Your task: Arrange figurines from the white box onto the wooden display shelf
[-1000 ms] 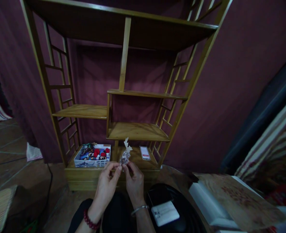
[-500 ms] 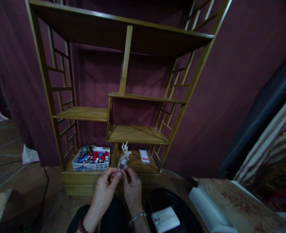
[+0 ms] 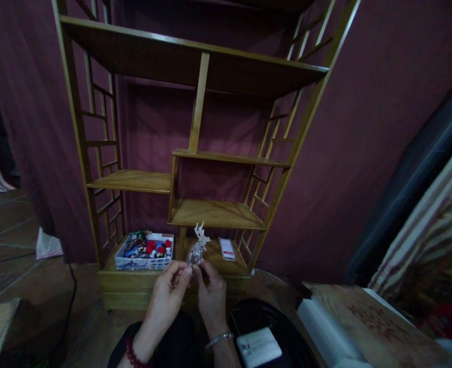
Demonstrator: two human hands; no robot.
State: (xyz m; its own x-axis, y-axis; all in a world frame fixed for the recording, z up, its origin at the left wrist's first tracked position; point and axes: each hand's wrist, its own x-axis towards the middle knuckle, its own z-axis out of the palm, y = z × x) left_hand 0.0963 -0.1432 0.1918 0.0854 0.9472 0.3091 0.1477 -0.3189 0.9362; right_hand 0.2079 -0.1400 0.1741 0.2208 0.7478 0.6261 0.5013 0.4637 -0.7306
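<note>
Left hand (image 3: 170,286) and right hand (image 3: 212,291) pinch clear figurine (image 3: 196,254) low, near side of shelf (image 3: 218,213), right of box (image 3: 134,263). Light fingertip pressure advisable; branched top (image 3: 201,235) looks fragile.

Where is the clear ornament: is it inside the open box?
No, the left hand and the right hand hold the ornament in front of the shelf unit.

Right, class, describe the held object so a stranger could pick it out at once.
Find the wooden shelf unit against the purple backdrop. Before its bottom level, the left hand and right hand pinch a small shiny object. Its pale, antler-like top sets it apart from the boxed colourful items.
</note>
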